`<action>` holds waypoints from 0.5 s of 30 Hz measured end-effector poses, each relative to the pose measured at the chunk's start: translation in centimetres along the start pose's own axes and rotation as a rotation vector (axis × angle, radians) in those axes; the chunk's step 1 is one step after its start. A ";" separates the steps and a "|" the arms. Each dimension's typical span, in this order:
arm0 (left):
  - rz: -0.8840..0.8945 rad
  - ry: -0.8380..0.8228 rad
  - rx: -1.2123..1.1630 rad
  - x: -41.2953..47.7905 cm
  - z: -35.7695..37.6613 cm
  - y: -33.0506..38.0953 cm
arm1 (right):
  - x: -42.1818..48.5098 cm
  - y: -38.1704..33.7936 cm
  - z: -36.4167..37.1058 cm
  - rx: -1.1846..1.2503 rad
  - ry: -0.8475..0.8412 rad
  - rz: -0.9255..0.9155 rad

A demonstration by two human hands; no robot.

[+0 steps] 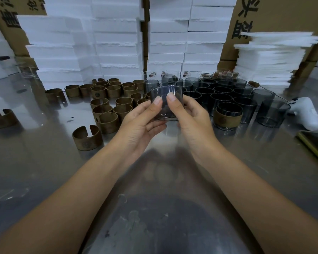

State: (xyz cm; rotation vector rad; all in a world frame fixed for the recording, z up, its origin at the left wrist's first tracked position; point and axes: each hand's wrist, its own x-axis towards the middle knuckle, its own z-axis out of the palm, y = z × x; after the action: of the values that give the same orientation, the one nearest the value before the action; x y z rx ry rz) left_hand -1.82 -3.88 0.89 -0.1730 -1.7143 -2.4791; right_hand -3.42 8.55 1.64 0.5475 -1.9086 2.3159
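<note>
Both hands hold one smoky grey glass cup [166,92] up above the steel table, in the middle of the view. My left hand [142,121] grips its left side, thumb on the wall facing me. My right hand [188,116] grips the right side the same way. The cup is bare, with no sleeve on it. Several brown open-ring sleeves [106,109] lie on the table to the left. One loose sleeve [87,137] sits nearest my left forearm. Several grey cups [224,94] stand in rows to the right. One of them, the sleeved cup [227,117], wears a brown band.
White foam boxes [116,43] are stacked along the back, with cardboard cartons behind. A pile of white foam sheets [270,59] stands at the back right. A white handheld device [307,114] lies at the right edge, a dark tray corner [316,143] below it.
</note>
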 end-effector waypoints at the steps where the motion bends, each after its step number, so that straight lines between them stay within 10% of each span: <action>1: 0.000 -0.008 -0.012 0.0 -0.1 0.0 | 0.0 -0.1 0.0 0.020 -0.004 0.012; 15: -0.072 -0.112 -0.168 0.0 -0.1 0.2 | 0.4 -0.3 -0.3 0.132 -0.043 0.179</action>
State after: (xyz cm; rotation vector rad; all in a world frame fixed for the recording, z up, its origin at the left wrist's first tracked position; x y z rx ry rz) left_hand -1.83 -4.07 1.02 -0.2752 -1.5770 -2.7143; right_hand -3.75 8.86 1.98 0.4585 -1.9060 2.5756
